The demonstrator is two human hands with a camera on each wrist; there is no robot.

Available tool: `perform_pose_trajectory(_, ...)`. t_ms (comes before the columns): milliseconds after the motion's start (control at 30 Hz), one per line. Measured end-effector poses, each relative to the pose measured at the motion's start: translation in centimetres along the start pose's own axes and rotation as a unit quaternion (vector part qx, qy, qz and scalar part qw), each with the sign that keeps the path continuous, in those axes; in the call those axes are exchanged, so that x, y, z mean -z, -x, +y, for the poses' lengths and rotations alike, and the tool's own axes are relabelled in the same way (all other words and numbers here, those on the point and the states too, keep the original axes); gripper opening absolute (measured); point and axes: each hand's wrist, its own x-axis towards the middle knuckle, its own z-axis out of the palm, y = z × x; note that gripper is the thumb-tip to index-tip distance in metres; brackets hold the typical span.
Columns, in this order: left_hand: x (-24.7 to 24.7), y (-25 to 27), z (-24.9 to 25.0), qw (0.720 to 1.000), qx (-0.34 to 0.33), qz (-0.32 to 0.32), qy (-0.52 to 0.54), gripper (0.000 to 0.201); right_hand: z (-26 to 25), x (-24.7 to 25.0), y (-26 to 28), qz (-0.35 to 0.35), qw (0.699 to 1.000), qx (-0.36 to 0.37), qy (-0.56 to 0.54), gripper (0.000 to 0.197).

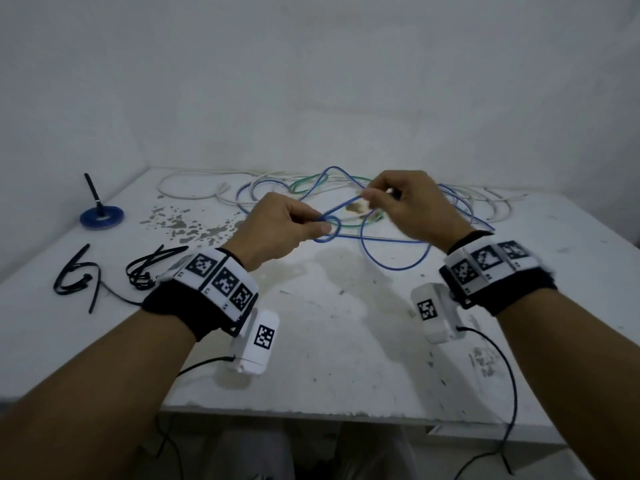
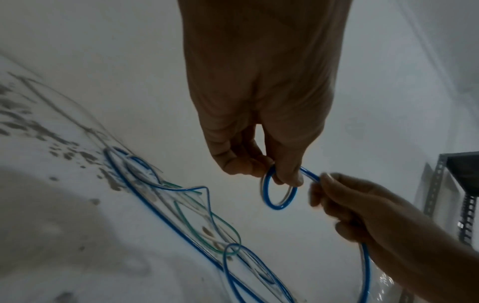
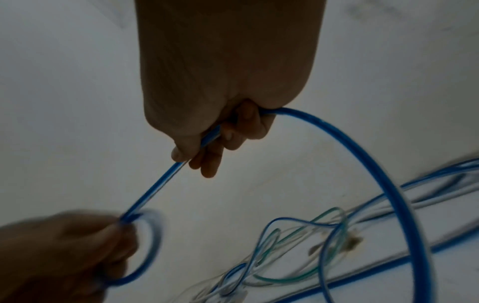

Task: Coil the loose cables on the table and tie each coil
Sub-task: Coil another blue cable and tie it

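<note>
Both hands hold one blue cable (image 1: 394,263) above the white table (image 1: 332,341). My left hand (image 1: 287,226) pinches a small loop of this cable (image 2: 278,192) between thumb and fingers. My right hand (image 1: 401,202) grips the same cable (image 3: 160,180) a short way along, so a straight stretch runs between the hands. From the right hand (image 3: 215,131) the cable (image 3: 388,174) arcs down to the table. Behind the hands lies a tangle of blue, green and white cables (image 1: 311,188), also in the left wrist view (image 2: 194,209).
Black ties (image 1: 79,275) and a second bunch of ties (image 1: 152,268) lie at the table's left. A blue round base with a black stick (image 1: 101,216) stands at the far left. Paint flakes mark the tabletop (image 1: 187,223). Walls close the back and left.
</note>
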Motion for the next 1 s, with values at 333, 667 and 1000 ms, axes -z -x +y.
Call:
perform_pose_trajectory(333, -1.1, -1.2, 0.0, 0.92, 0.012, 0.088, 0.381, 0.018, -1.2, -3.5, 2.3, -0.04, 0.959, -0.097, -0.262, 0.012)
perform_pose_trajectory(667, -0.9, -0.5, -0.9, 0.946, -0.006, 0.056, 0.318, 0.016, -4.0, -5.9, 2.3, -0.008, 0.962, -0.09, -0.257, 0.031)
perform_pose_trajectory(1000, 0.9, -0.1, -0.1, 0.995, -0.042, 0.004, 0.085, 0.014, -3.5, -5.9, 1.9, 0.038, 0.994, -0.002, -0.103, 0.021)
